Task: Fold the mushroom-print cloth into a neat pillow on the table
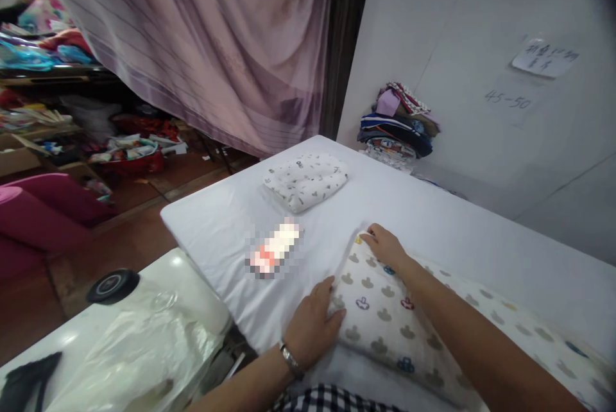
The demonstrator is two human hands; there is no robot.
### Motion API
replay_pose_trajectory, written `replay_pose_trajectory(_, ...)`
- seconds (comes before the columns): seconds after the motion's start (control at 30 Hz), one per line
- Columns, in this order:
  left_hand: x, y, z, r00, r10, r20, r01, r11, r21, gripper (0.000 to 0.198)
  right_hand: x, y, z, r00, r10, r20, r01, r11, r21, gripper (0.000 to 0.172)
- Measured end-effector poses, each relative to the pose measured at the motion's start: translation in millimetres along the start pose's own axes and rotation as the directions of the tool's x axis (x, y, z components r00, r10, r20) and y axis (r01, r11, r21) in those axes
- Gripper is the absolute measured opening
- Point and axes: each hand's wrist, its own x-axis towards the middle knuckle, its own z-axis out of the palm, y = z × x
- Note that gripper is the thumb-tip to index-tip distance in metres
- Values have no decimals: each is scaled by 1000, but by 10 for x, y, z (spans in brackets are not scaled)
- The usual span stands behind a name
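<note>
A white patterned cloth [382,316], printed with grey, red, blue and yellow shapes, lies folded on the white-covered table [216,206] before me. My right hand [385,246] reaches over it and is closed on its far corner. At its left edge my left hand [314,321], a silver bracelet on the wrist, is closed round the border, thumb on top. More of the same print, a longer stretch of cloth [520,316], runs off to the right. Farther back on the table rests a white folded cloth bundle [305,181] with small dark prints. A pixelated item [276,246] lies between.
At left stands a white surface with a clear plastic bag [129,348] and a round black object [113,285]. A pink curtain [231,33] hangs behind. Folded clothes [397,123] are stacked by the wall. Pink rolls [48,213] stand far left.
</note>
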Motion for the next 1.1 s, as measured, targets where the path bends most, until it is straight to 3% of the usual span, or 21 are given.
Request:
replay_pose_trajectory(0.13, 246, 85, -243, 1000, 17, -16, -16, 997, 80, 56, 168, -104, -234, 995, 24, -99, -19, 999, 47, 25)
replay_pose_trajectory(0.23, 560, 128, -484, 993, 21, -116, 4, 977, 213, 52, 416, -192, -360, 984, 69, -163, -61, 997, 52, 27)
replay_pose_trajectory(0.37, 901, 23, -605, 988, -57, -141, 109, 913, 394, 44, 705, -247, -219, 991, 123, -50, -125, 992, -36, 25)
replay_pose_trajectory(0.5, 962, -146, -547, 989, -6, -145, 71, 888, 454, 37, 798, -221, 61, 991, 137, 1, -136, 988, -75, 23)
replay_pose_trajectory(0.6, 927, -145, -534, 990, 20, -139, 55, 859, 510, 38, 790, -186, 141, 992, 123, 3, -122, 987, -101, 26)
replay_pose_trajectory(0.67, 926, -69, -527, 976, 119, -180, 13, 800, 600, 39, 785, -178, 136, 993, 114, 7, -113, 987, -116, 28)
replay_pose_trajectory(0.73, 951, 33, -482, 936, 287, -205, -80, 738, 670, 42, 791, -188, 114, 994, 110, 9, -108, 986, -130, 30)
replay_pose_trajectory(0.83, 1011, 132, -316, 880, 463, -109, -271, 676, 685, 50, 801, -229, 76, 994, 105, 9, -103, 983, -149, 31)
replay_pose_trajectory(0.97, 1087, 40, -91, 918, 397, -9, -281, 666, 691, 64, 694, -215, -12, 995, 92, 26, -87, 982, -167, 41)
replay_pose_trajectory(1.1, 1117, -91, -47, 926, 378, -1, -265, 651, 711, 69, 331, 99, -211, 997, 45, 55, -35, 984, -173, 47)
